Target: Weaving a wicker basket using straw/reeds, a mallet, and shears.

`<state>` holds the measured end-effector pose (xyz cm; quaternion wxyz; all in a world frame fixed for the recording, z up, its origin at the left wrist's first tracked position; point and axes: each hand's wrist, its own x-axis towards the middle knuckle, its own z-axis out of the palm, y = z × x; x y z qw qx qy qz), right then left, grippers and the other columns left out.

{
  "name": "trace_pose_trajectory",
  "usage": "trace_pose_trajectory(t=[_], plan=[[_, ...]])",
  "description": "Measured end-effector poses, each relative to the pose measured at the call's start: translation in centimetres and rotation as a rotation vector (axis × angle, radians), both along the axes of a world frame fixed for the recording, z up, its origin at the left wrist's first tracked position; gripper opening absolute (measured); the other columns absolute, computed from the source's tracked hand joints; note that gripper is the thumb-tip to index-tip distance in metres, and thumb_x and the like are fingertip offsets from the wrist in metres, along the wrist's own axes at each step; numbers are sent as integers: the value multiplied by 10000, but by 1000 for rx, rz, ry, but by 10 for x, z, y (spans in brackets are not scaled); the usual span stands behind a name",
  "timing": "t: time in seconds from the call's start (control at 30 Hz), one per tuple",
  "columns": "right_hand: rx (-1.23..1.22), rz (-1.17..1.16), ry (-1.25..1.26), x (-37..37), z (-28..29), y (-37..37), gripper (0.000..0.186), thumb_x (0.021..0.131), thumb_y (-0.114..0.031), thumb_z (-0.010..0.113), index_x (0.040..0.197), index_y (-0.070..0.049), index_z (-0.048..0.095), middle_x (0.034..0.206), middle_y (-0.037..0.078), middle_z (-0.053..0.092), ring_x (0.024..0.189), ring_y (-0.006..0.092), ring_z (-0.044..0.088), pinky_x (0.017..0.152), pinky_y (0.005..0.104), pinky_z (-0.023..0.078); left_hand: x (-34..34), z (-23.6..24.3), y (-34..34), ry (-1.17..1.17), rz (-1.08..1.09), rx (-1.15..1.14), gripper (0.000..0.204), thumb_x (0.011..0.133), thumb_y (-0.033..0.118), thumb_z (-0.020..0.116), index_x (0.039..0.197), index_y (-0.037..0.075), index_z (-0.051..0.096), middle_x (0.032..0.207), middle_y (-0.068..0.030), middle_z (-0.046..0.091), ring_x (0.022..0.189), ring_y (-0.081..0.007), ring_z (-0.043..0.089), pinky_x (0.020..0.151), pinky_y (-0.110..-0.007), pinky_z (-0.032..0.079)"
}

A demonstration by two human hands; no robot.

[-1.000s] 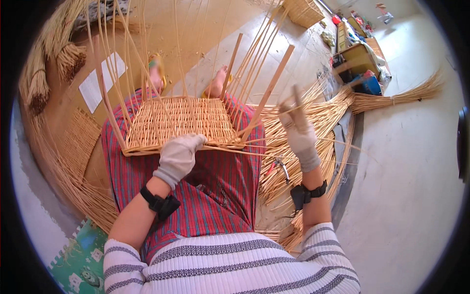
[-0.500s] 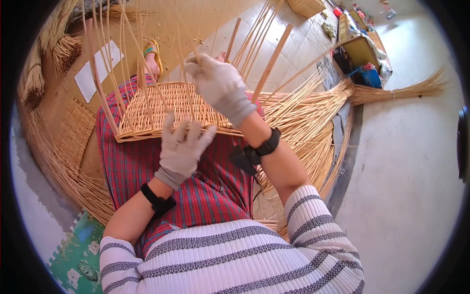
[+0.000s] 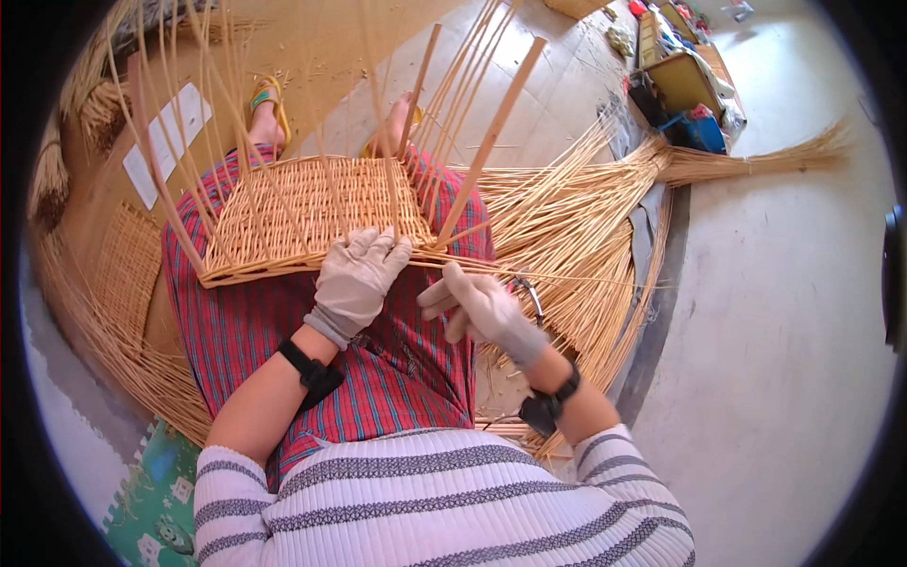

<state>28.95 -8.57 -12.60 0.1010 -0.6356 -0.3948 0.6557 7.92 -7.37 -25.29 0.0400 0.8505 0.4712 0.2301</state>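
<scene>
A partly woven wicker basket rests across my lap, its flat rectangular base finished and thin rods rising from its edges. Thicker wooden stakes stand at the corners. My left hand, in a pale glove, presses on the basket's near edge right of the middle, its fingers closed over the rim by an upright rod. To the right, my gloved right hand hovers just below the loose rod ends that run out from the near corner. Its fingers are stretched out and I see nothing held in them.
A big pile of loose wicker rods spreads on the floor at my right, with scissors-like handles by my right hand. Another woven panel leans at the left. Beyond lie a white sheet and, far right, a blue container.
My right hand has come down from above the basket to beside its near right corner and opened. My left hand has shifted slightly right and closed over the rim.
</scene>
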Motion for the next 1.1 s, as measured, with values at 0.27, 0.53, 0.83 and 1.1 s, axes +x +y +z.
trace_pose_trajectory(t=[0.27, 0.53, 0.83, 1.1], plan=[[1304, 18, -377, 13, -29, 39, 467, 976, -102, 633, 1435, -81, 545, 1210, 189, 665, 943, 303, 695, 829, 372, 562, 9, 1, 15, -633, 125, -802, 419, 890, 131, 662, 1307, 155, 647, 1022, -32, 706, 990, -213, 682, 910, -400, 503], [1033, 206, -685, -64, 8, 146, 987, 821, -105, 739, 1637, -203, 192, 1107, 268, 610, 913, 401, 680, 828, 420, 557, 15, 37, 20, 58, 226, -68, 550, 915, 280, 657, 1432, 170, 509, 996, -50, 623, 939, -261, 623, 821, -449, 428], [762, 376, -234, -55, -37, 167, 532, 914, -146, 687, 1387, -39, 468, 1018, 231, 715, 992, 324, 720, 816, 433, 575, -6, 76, 40, 141, 301, -113, 366, 939, 279, 646, 1293, 195, 612, 1082, -112, 672, 1004, -326, 649, 928, -541, 417], [1292, 608, -695, -35, -5, 96, 525, 852, -447, 748, 1099, -26, 555, 863, 226, 697, 836, 396, 706, 778, 455, 540, -14, 80, 40, 125, 310, -253, 257, 913, 230, 637, 1168, 205, 657, 988, -73, 682, 992, -303, 664, 899, -552, 441]])
